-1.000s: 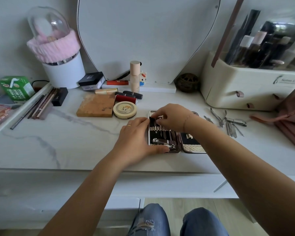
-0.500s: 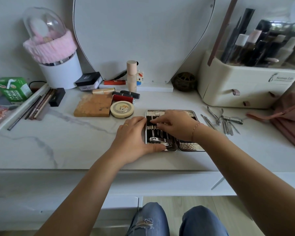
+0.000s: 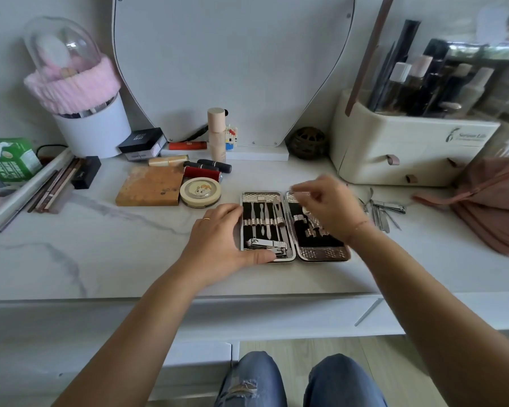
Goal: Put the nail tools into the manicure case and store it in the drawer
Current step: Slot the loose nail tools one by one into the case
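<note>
Well, the marble tabletop (image 3: 100,254) is crowded; a cream organiser (image 3: 409,154) and a pink bag (image 3: 494,201) hem in its right side. The manicure case (image 3: 321,254) lies open flat in front, rigid and likely light enough to skid, so the left hand (image 3: 218,239) braces its left rim, fingers straight. The right hand (image 3: 329,210) hovers curled over the right half, too blurred to tell whether it pinches anything. The loose nail tools (image 3: 385,208) just beside the case, thin slippery steel, want pinching mid-shaft.

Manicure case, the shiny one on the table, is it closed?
No, the shiny silver manicure case lies open flat, with metal tools strapped in its left half.
</note>
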{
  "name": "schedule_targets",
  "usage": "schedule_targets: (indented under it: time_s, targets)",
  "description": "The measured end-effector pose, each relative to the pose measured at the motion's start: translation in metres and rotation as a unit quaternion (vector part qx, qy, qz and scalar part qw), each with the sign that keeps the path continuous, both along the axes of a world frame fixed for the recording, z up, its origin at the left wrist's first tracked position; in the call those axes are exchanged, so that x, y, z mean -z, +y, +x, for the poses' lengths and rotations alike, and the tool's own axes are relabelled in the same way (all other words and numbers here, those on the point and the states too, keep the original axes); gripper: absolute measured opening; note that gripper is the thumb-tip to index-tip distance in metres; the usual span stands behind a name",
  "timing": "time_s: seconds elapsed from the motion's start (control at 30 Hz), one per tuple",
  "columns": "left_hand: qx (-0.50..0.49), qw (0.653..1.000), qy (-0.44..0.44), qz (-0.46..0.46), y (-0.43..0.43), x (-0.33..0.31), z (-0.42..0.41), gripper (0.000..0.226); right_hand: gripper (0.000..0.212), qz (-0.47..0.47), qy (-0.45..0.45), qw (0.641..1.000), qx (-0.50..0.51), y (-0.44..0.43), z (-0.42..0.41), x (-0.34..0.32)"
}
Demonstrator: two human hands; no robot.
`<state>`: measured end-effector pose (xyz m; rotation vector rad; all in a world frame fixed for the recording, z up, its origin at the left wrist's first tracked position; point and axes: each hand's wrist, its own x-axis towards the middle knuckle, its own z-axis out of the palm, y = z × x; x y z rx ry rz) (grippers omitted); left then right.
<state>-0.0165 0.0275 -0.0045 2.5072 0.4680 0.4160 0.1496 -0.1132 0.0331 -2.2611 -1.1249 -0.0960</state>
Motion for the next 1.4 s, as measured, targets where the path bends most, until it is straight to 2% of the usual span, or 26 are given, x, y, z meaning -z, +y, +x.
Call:
schedule_targets:
  time_s: [0.07, 0.13, 0.23, 0.3, 0.53, 0.73, 1.0, 1.27, 1.4]
  targets:
    - [0.005, 1.0, 0.002, 0.002, 0.0, 0.0, 0.0, 0.115, 0.017, 0.015, 0.003, 0.992, 0.126, -0.024, 0.022, -0.001]
    - [0.006, 1.0, 0.004, 0.009, 0.001, 0.0, 0.0, 0.115, 0.013, -0.023, 0.035, 0.977, 0.208, -0.045, 0.039, 0.001]
    - [0.002, 1.0, 0.006, 0.015, 0.001, 0.001, 0.001, 0.118, 0.025, -0.078, 0.092, 0.961, 0.248, -0.055, 0.045, 0.004]
    - [-0.001, 1.0, 0.009, 0.012, 0.002, 0.002, 0.001, 0.118, 0.03, -0.099, 0.096, 0.956, 0.26, -0.054, 0.046, 0.005]
    - [-0.002, 1.0, 0.01, 0.01, 0.002, 0.003, 0.0, 0.117, 0.016, -0.131, 0.068, 0.957, 0.249, -0.045, 0.045, -0.002]
    - [-0.001, 1.0, 0.002, -0.003, 0.001, 0.001, 0.0, 0.117, 0.011, -0.107, 0.069, 0.963, 0.238, -0.045, 0.042, 0.001]
    - [-0.003, 1.0, 0.005, -0.006, 0.002, 0.002, 0.0, 0.117, 0.028, -0.122, 0.092, 0.959, 0.238, -0.046, 0.04, 0.003]
    - [-0.002, 1.0, 0.005, -0.007, 0.003, 0.004, 0.001, 0.117, 0.017, -0.116, 0.126, 0.963, 0.209, -0.04, 0.044, -0.002]
    - [-0.003, 1.0, 0.01, -0.009, 0.003, 0.004, 0.001, 0.117, 0.02, -0.082, 0.147, 0.97, 0.175, -0.041, 0.046, -0.008]
